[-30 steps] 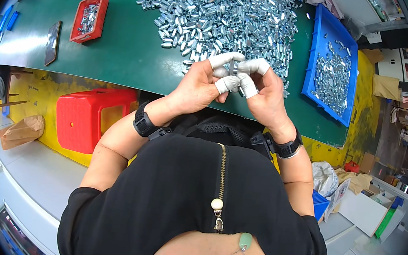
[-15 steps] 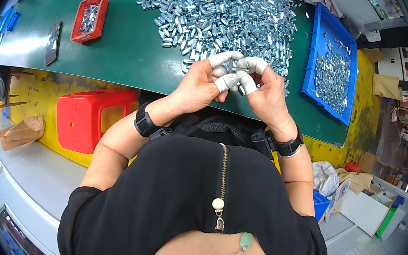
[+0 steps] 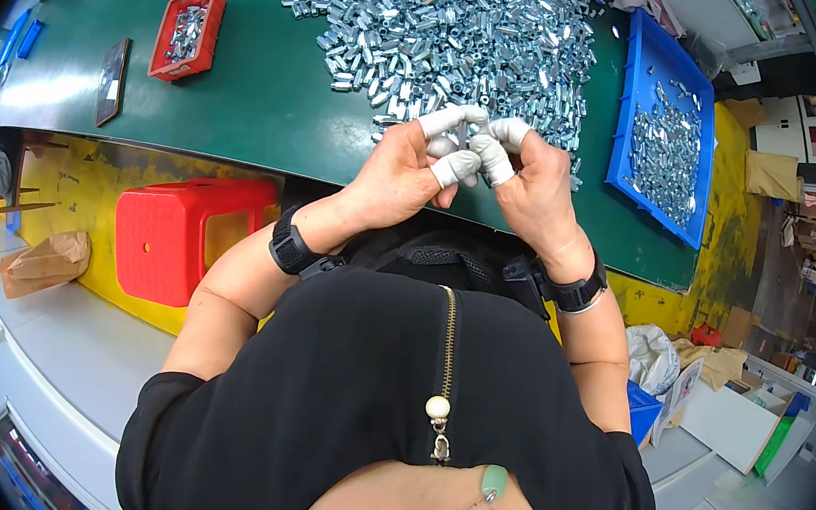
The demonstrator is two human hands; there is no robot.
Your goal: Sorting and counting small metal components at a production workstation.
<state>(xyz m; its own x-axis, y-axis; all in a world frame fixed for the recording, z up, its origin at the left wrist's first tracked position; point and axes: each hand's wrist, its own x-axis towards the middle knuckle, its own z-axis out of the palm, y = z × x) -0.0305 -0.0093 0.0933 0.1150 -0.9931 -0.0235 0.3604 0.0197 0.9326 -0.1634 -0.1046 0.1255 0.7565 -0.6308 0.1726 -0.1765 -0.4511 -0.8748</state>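
My left hand (image 3: 402, 172) and my right hand (image 3: 539, 191) meet over the near edge of the green table (image 3: 243, 115), with white coverings on the thumbs and fingertips. Between them, both sets of fingers pinch a small silvery long hex nut (image 3: 463, 136), mostly hidden by the fingertips. Just beyond the hands spreads a large heap of similar shiny long hex nuts (image 3: 453, 34), some showing a hole at the end.
A blue tray (image 3: 626, 109) holding more metal pieces stands at the right. To the left are a red bin (image 3: 214, 31) with a few pieces and a dark phone-like slab (image 3: 113, 82). A red stool (image 3: 158, 245) stands on the floor at the left.
The fingertips of both hands have drawn a little closer around the piece, and the right fingers have shifted slightly. The view has moved a touch; both hands stay in the same place.
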